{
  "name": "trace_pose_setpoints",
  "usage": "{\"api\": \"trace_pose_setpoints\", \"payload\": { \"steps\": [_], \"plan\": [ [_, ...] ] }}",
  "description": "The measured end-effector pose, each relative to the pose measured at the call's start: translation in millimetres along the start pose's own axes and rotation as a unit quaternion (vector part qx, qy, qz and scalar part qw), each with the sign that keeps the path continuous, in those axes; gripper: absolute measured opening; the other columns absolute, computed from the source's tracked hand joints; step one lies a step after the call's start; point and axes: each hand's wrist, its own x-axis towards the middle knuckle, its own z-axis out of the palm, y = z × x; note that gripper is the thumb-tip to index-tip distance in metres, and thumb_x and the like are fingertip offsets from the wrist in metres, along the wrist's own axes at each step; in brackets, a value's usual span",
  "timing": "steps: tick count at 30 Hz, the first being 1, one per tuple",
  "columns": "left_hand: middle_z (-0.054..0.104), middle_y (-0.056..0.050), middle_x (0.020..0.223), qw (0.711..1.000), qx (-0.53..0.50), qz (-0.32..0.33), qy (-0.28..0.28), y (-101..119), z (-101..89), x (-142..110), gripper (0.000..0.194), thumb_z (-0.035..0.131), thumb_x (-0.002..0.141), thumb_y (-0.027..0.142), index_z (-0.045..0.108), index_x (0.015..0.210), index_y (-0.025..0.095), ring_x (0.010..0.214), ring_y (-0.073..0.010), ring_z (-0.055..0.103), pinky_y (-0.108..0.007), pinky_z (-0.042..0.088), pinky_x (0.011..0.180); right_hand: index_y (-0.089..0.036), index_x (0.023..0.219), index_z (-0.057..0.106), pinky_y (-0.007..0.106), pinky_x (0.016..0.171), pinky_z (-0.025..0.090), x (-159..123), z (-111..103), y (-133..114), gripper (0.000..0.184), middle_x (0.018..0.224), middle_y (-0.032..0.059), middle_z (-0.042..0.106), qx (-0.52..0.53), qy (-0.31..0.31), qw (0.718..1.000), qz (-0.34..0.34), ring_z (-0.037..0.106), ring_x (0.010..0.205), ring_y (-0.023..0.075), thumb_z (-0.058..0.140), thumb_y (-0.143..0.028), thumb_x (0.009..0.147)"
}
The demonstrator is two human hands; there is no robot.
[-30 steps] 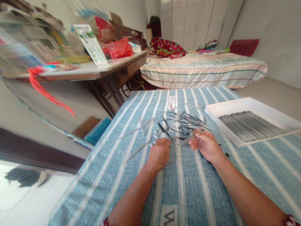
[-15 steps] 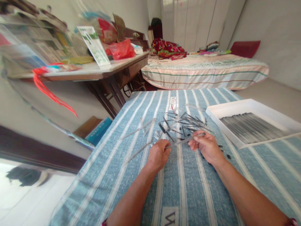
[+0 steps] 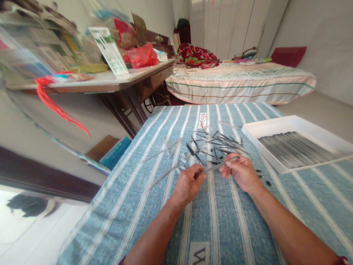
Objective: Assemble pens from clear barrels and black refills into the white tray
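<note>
I have a thin pen refill [image 3: 219, 166] pinched between both hands, lying slantwise across the gap between them, a little above the striped cloth [image 3: 220, 221]. My left hand [image 3: 187, 184] is curled nearly closed, thumb and forefinger nipping the near, lower end; my right hand [image 3: 239, 172] is likewise closed around the far, higher end, fingertips gripping it close to the tip. It looks like a clear, narrow plastic tube, so I judge it very light, smooth enough to slip, and springy rather than stiff: it would bow if I pushed the ends toward each other. Holding it near both ends with fingertips seems the right grip; a squeeze in the middle might kink it, I think.

Just beyond my fingers lies a loose scatter of dark refills [image 3: 217, 141], crossing one another on the cloth. Ahead of my left hand and out to its left lie several clear tubes [image 3: 161, 151], some short pale pieces beside them. A few small black caps [image 3: 263, 178] lie just to the right of my right wrist. Further right, well apart from my hands, stands a white tray [image 3: 261, 127] with a neat row of finished pieces laid side by side in it.
</note>
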Motion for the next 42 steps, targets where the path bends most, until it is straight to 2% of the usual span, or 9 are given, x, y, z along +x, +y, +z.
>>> {"api": "trace_pose_setpoints", "payload": {
  "steps": [4,8,15,20,25,35,42],
  "plan": [
    [0.039,0.007,0.056,0.995,-0.098,-0.015,-0.017,-0.8,2.1,-1.3,0.011,0.051,0.079,0.027,0.055,0.08,0.017,0.051,-0.0078,0.036,-0.019,0.029,0.049,-0.016,0.079,0.056,0.023,0.039,0.043,-1.3,2.5,-3.3,0.018,0.058,0.0038,0.068,0.02,-0.007,1.0,-0.002,0.057,0.04,0.0141,0.068,-0.024,0.068],
    [0.044,0.006,0.057,0.983,-0.176,-0.055,-0.011,2.2,4.0,-1.7,0.015,0.055,0.076,0.03,0.058,0.08,0.016,0.051,-0.0079,0.038,-0.019,0.03,0.048,-0.017,0.077,0.056,0.022,0.037,0.043,-3.9,7.5,-5.2,0.016,0.055,0.0028,0.067,0.032,-0.014,0.999,0.008,0.056,0.039,0.0135,0.068,-0.023,0.068],
    [0.05,0.004,0.056,0.967,-0.23,-0.108,0.0,15.4,3.4,-3.6,0.017,0.058,0.074,0.03,0.063,0.073,0.014,0.05,-0.0074,0.042,-0.018,0.033,0.047,-0.015,0.075,0.061,0.021,0.037,0.043,-8.1,16.8,-4.1,0.013,0.052,0.0023,0.066,0.047,-0.001,0.999,0.027,0.055,0.036,0.0122,0.068,-0.024,0.069],
    [0.051,0.005,0.052,0.957,-0.261,-0.125,0.026,17.9,3.1,-4.4,0.016,0.059,0.072,0.03,0.062,0.072,0.014,0.043,-0.0058,0.038,-0.018,0.032,0.043,-0.016,0.072,0.061,0.021,0.038,0.045,-9.5,22.9,-1.1,0.012,0.054,0.0015,0.067,0.07,0.011,0.997,0.025,0.057,0.038,0.0126,0.07,-0.024,0.068],
    [0.051,0.004,0.049,0.954,-0.268,-0.127,0.034,18.6,0.1,-4.3,0.017,0.06,0.07,0.031,0.061,0.068,0.014,0.042,-0.0058,0.039,-0.018,0.031,0.041,-0.017,0.072,0.061,0.022,0.039,0.046,-11.0,27.6,2.1,0.013,0.054,0.0017,0.067,0.088,0.008,0.996,0.026,0.057,0.039,0.0128,0.07,-0.025,0.069],
    [0.051,0.004,0.049,0.963,-0.235,-0.128,0.009,17.5,-0.8,-5.8,0.018,0.058,0.072,0.031,0.06,0.065,0.015,0.04,-0.0053,0.038,-0.018,0.03,0.041,-0.017,0.075,0.06,0.024,0.041,0.048,-12.9,25.9,8.5,0.014,0.056,0.0018,0.068,0.092,-0.002,0.995,0.03,0.058,0.04,0.014,0.069,-0.026,0.07],
    [0.051,0.005,0.048,0.965,-0.226,-0.128,0.025,19.2,0.4,-5.8,0.018,0.057,0.072,0.03,0.059,0.063,0.015,0.04,-0.0054,0.038,-0.018,0.03,0.04,-0.016,0.076,0.059,0.024,0.042,0.048,-11.5,28.6,13.0,0.014,0.055,0.002,0.067,0.113,0.002,0.993,0.024,0.059,0.042,0.014,0.068,-0.025,0.071]
  ]
}}
